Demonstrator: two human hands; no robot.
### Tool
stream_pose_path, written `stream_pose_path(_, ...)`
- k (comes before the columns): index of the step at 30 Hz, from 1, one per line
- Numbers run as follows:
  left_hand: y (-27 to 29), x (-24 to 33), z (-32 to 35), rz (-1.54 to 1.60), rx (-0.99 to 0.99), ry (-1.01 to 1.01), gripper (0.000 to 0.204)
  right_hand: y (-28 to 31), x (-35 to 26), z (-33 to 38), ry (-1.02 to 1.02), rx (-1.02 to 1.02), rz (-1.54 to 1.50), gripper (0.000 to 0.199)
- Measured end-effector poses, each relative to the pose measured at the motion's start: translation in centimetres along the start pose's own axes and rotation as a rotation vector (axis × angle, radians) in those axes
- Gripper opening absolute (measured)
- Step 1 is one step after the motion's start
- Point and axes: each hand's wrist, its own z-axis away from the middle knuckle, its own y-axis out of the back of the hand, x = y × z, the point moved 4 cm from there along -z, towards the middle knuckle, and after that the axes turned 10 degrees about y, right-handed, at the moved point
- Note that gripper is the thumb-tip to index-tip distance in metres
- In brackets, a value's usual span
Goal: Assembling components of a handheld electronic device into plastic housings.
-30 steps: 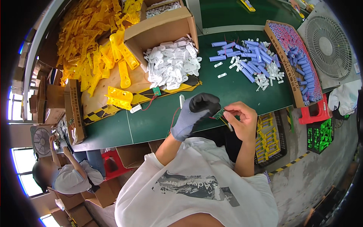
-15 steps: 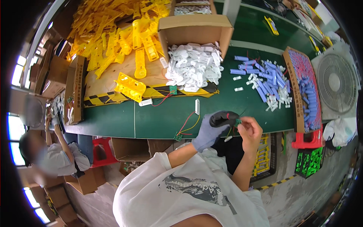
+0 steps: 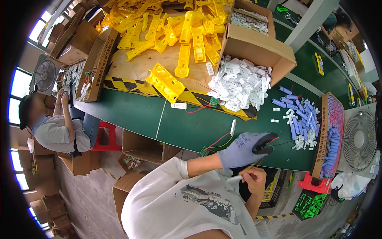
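My left hand (image 3: 247,150), in a grey-blue glove with black fingertips, is closed over the table's front edge on a small green circuit board, mostly hidden by the fingers. A short red wire shows at its fingertips. Just below, my bare right hand (image 3: 255,180) pinches thin wires running up toward the glove. A white oblong piece (image 3: 234,179), blurred, juts out left of those fingers. Left of the glove, another white piece (image 3: 233,127) lies on the green table (image 3: 187,126), joined by red and yellow wires to a green circuit board (image 3: 205,151).
A yellow housing (image 3: 165,83) lies by a wired white piece (image 3: 178,106). Behind are heaped yellow housings (image 3: 183,59) and a carton (image 3: 260,46) spilling white plastic parts (image 3: 238,85). Blue cylindrical cells (image 3: 304,115) lie right, near a fan (image 3: 359,139). A co-worker (image 3: 59,127) sits left.
The view has swung, shifting the table contents rightward. My right hand has dropped away from the glove's fingertips and now pinches the wires, with the white piece beside it. The glove keeps its grip.
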Motion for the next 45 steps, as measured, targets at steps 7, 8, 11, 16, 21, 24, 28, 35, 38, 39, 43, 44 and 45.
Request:
stream_pose_path(7,11.3,3.2,3.4,-0.412,0.637,-0.232,0.042,-2.0,0.5,-1.3,-0.009,-0.018,-0.811,0.033)
stream_pose_path(8,14.0,1.1,3.7,-0.459,0.791,-0.137,0.042,-2.5,0.4,-1.7,-0.001,-0.025,-0.822,0.033)
stream_pose_path(11,19.6,-2.9,4.7,-0.525,1.102,0.325,0.042,-3.3,0.2,-2.3,0.052,-0.09,-0.723,0.04)
stream_pose_path(16,21.3,-6.1,4.9,-0.785,1.16,0.599,0.063,-4.4,-1.2,-4.3,0.089,-0.042,-0.736,0.034)
stream_pose_path(21,21.4,-7.7,5.4,-0.777,1.219,0.49,0.073,-3.1,-0.3,-4.5,0.204,0.095,-0.579,0.03)
stream_pose_path(24,22.3,-9.7,6.5,-0.674,1.248,0.499,0.074,-2.0,0.4,-4.7,0.183,0.102,-0.69,0.022)
stream_pose_path(28,23.4,-9.3,6.2,-0.679,1.311,0.481,0.07,-0.8,1.3,-4.5,0.187,0.235,-0.782,0.02)
stream_pose_path(35,25.0,-9.4,5.0,-0.556,1.261,0.572,0.045,3.3,2.1,-3.7,0.406,0.333,-0.917,0.023)
stream_pose_path(38,23.9,-8.3,4.2,-1.264,1.227,0.471,0.05,4.0,2.7,-2.7,0.393,0.402,-0.884,0.021)
stream_pose_path(39,23.5,-7.6,4.2,-1.278,1.178,0.457,0.052,4.7,3.1,-3.0,0.348,0.384,-0.884,0.019)
stream_pose_path(43,28.0,-10.8,6.0,-1.232,1.053,0.533,0.048,3.6,3.4,-2.7,0.251,0.417,-0.883,0.016)
stream_pose_path(44,29.2,-12.4,6.2,-0.73,1.109,0.233,0.044,3.7,3.1,-2.8,0.27,0.373,-0.918,0.017)
stream_pose_path(45,30.6,-13.2,7.0,-1.002,1.241,0.201,0.042,3.7,3.1,-3.1,0.241,0.349,-0.864,0.018)
